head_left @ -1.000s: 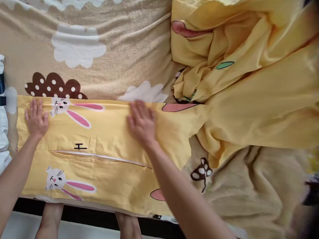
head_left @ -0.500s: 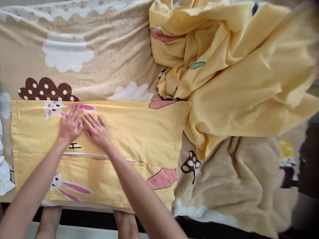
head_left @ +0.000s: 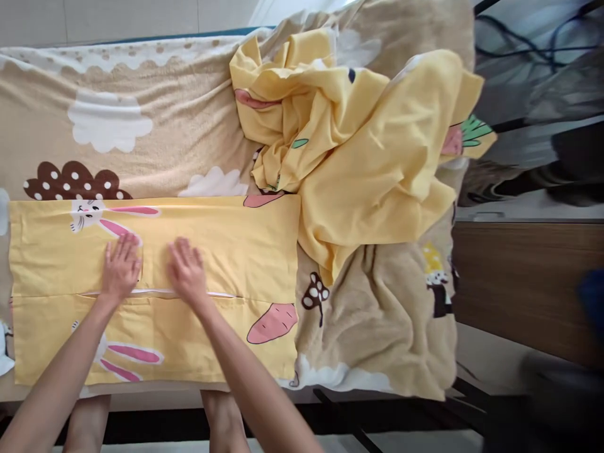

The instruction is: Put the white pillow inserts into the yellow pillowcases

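A yellow pillowcase printed with rabbits and carrots lies flat before me, with a slit-like opening running along its middle. My left hand rests on it just above the slit, below the upper rabbit's pink ears, fingers stretched out. My right hand lies a short way to the right on the same cloth, also flat, its fingertips slightly blurred. Neither hand grips anything. Beyond the pillowcase's right end, a crumpled yellow cloth with matching carrot prints is heaped up.
A beige blanket with white clouds and brown dotted shapes covers the bed beneath. To the right stand a brown wooden panel and dark cables. Pale tiled floor shows at the back. My legs are at the front edge.
Both hands have slid toward me from the pillowcase's upper edge and moved apart. The camera view has shifted, showing more of the floor and the right side.
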Motion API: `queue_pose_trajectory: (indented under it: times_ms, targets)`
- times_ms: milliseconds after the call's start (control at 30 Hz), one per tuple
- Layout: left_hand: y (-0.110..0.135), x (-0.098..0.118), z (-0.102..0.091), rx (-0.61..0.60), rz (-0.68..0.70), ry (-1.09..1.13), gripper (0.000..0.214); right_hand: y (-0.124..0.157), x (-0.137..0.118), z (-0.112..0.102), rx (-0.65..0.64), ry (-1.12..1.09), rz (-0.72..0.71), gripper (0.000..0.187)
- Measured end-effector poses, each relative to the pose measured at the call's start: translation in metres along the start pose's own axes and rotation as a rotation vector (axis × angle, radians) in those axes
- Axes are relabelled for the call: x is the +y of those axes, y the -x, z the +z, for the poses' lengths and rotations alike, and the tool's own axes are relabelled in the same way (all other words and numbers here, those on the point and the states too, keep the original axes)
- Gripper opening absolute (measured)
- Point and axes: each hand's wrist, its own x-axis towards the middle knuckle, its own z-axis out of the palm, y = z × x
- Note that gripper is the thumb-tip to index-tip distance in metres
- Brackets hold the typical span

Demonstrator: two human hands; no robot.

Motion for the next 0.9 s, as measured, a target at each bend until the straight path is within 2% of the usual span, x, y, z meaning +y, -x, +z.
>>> queue_pose_trajectory:
  times_ms: [33, 67, 100, 167, 233, 267, 300, 333, 367, 433, 500, 533, 567, 633, 667, 733, 800, 900]
  targets:
    - [-0.003, 0.008, 0.006, -0.014, 0.028, 0.002, 0.056, -0.001, -0.011, 0.008, -0.092, -0.035, -0.056, 0.051]
    - [-0.003, 0.004, 0.006, -0.007, 0.032, -0.010, 0.056, 0.000, -0.009, 0.011, -0.146, -0.043, -0.085, 0.051]
    - [0.000, -0.010, 0.002, 0.023, 0.010, -0.033, 0.057, 0.003, 0.007, 0.010, -0.185, -0.033, -0.088, 0.051]
    - [0.021, -0.061, -0.019, 0.117, -0.115, -0.102, 0.061, 0.018, 0.070, -0.008, -0.185, 0.062, -0.012, 0.051]
    - [0.052, -0.119, -0.047, 0.177, -0.301, -0.183, 0.065, 0.042, 0.144, -0.041, -0.175, 0.193, 0.120, 0.052]
    - [0.069, -0.141, -0.060, 0.209, -0.365, -0.204, 0.066, 0.054, 0.174, -0.058, -0.169, 0.249, 0.166, 0.051]
    - [0.084, -0.155, -0.070, 0.236, -0.397, -0.217, 0.067, 0.066, 0.193, -0.075, -0.146, 0.275, 0.197, 0.051]
    - [0.097, -0.160, -0.076, 0.267, -0.402, -0.216, 0.067, 0.076, 0.200, -0.088, -0.130, 0.297, 0.216, 0.051]
    - [0.106, -0.155, -0.078, 0.297, -0.365, -0.203, 0.067, 0.084, 0.193, -0.096, -0.111, 0.304, 0.219, 0.049]
    - [0.110, -0.119, -0.068, 0.313, -0.180, -0.140, 0.068, 0.095, 0.148, -0.098, -0.087, 0.247, 0.178, 0.046]
    - [0.096, -0.065, -0.046, 0.238, 0.097, -0.065, 0.069, 0.097, 0.074, -0.082, -0.091, 0.052, 0.093, 0.043]
    - [0.084, -0.038, -0.034, 0.162, 0.224, -0.042, 0.068, 0.095, 0.035, -0.071, -0.112, -0.083, 0.061, 0.041]
    - [0.070, -0.014, -0.023, 0.091, 0.300, -0.041, 0.067, 0.092, -0.002, -0.058, -0.136, -0.186, 0.066, 0.038]
    - [0.042, 0.016, -0.005, -0.003, 0.334, -0.051, 0.062, 0.081, -0.061, -0.033, -0.207, -0.283, 0.278, 0.032]
    - [0.031, 0.022, 0.001, -0.045, 0.345, -0.054, 0.060, 0.076, -0.082, -0.022, -0.262, -0.322, 0.331, 0.029]
    - [0.016, 0.019, 0.006, -0.122, 0.390, -0.047, 0.059, 0.068, -0.105, -0.007, -0.355, -0.374, 0.364, 0.025]
    - [0.013, 0.007, 0.005, -0.177, 0.457, -0.035, 0.059, 0.068, -0.112, -0.002, -0.382, -0.397, 0.312, 0.025]
    - [0.020, -0.006, -0.002, -0.192, 0.528, -0.054, 0.061, 0.085, -0.111, -0.010, -0.338, -0.395, 0.225, 0.034]
